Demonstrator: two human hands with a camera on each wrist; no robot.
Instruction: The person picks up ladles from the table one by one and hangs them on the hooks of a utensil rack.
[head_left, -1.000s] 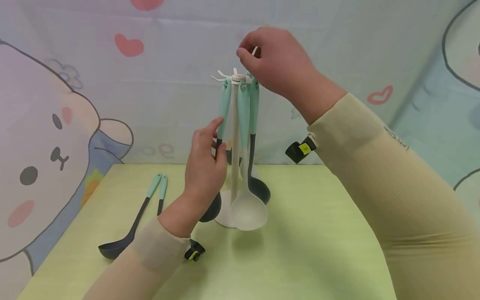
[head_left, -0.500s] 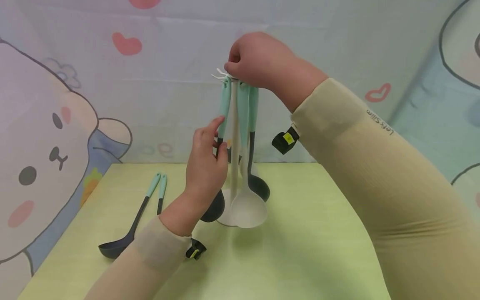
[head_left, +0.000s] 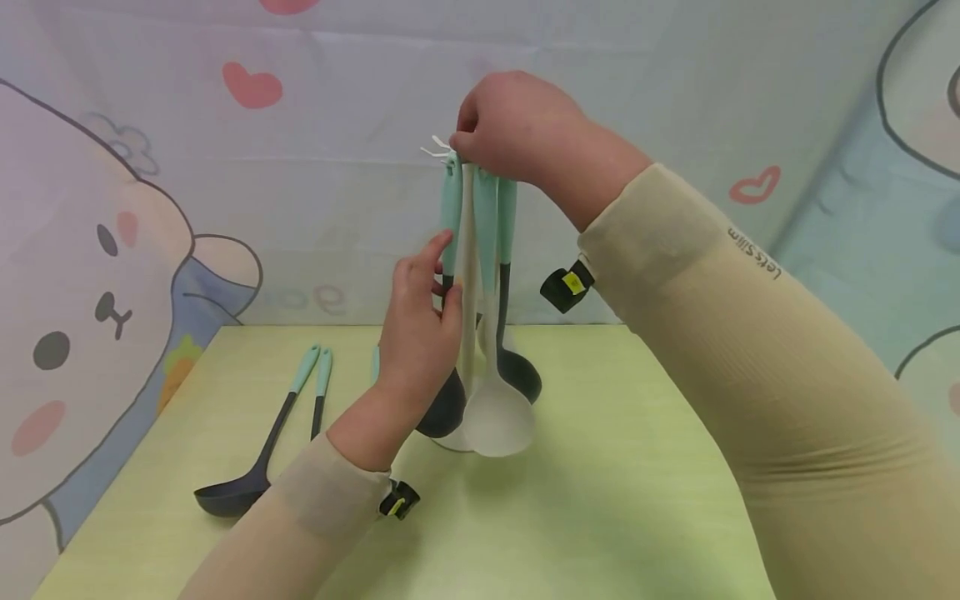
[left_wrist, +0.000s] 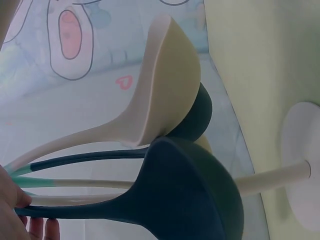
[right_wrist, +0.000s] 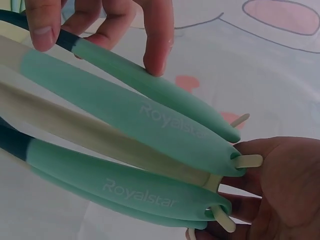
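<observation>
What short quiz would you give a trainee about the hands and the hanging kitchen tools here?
1. True or false: the right hand grips the top of the white utensil stand.
2. What does the left hand hold?
A. a dark hanging ladle with a mint handle
B. a cup
3. Where does the other dark plastic ladle lie?

Key: 1 true. 2 A. 3 On the green table, left of the stand.

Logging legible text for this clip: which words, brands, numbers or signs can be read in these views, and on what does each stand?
"Royalstar": on the upper mint-green silicone utensil handle, right wrist view.
"Royalstar": on the lower mint-green silicone utensil handle, same view.
"Let's Slim": on the beige fabric sleeve of the right arm, upside down and small, so read with doubt.
Yellow label on the black wrist strap: too small to read.
</observation>
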